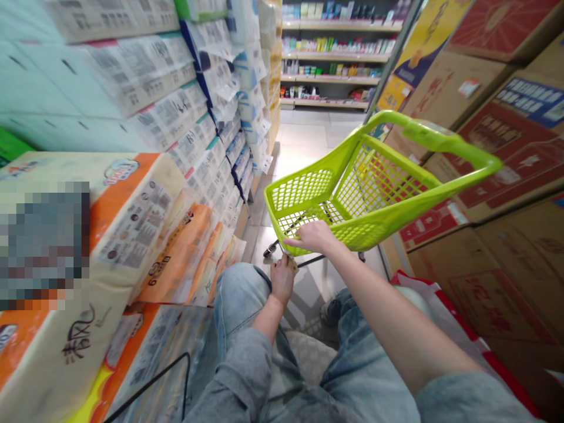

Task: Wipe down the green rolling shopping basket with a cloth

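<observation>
A lime-green shopping cart (388,220) with a lattice basket stands ahead of my knees, its handle toward the right. My right hand (315,237) is at the near left corner of the basket, fingers bent and one pointing left along the rim. What its fingertips grip, if anything, is hidden. Just below that corner, my left hand (282,278) is closed, with a small pale bit showing at its fingertips that I cannot make out. The two hands are close together but apart. The basket shows no goods inside.
Stacked tissue packs (145,100) line the left, with a large orange-and-cream pack (145,205) near me. Cardboard boxes (476,76) rise on the right. Shelves of small bottles (337,44) stand at the aisle's far end. A red-edged bag (458,329) lies by my right leg.
</observation>
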Demonstrator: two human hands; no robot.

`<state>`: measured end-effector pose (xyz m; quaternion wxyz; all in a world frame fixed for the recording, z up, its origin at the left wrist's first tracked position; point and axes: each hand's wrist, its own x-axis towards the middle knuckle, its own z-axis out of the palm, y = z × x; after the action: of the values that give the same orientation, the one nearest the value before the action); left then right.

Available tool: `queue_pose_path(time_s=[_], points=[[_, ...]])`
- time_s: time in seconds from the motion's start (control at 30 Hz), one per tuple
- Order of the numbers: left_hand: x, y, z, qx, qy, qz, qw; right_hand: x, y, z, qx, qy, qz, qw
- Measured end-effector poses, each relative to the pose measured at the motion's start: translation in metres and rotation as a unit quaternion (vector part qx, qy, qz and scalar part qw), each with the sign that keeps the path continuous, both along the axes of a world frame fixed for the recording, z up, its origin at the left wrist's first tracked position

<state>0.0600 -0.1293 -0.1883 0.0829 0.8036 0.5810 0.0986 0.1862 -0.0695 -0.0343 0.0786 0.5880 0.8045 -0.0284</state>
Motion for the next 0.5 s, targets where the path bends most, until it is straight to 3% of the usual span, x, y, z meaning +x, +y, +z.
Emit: queue_pose_path(time_s=[0.27,0.5], points=[[-0.008,0.017,-0.010,-0.010,-0.105,-0.054,0.993,0.008,-0.002,0.004,-0.016,-0.019,0.001,1.000],[0.000,0.015,-0.012,-0.014,-0.107,-0.097,0.989,0.024,-0.004,0.002,-0.016,-0.041,0.009,0.999]])
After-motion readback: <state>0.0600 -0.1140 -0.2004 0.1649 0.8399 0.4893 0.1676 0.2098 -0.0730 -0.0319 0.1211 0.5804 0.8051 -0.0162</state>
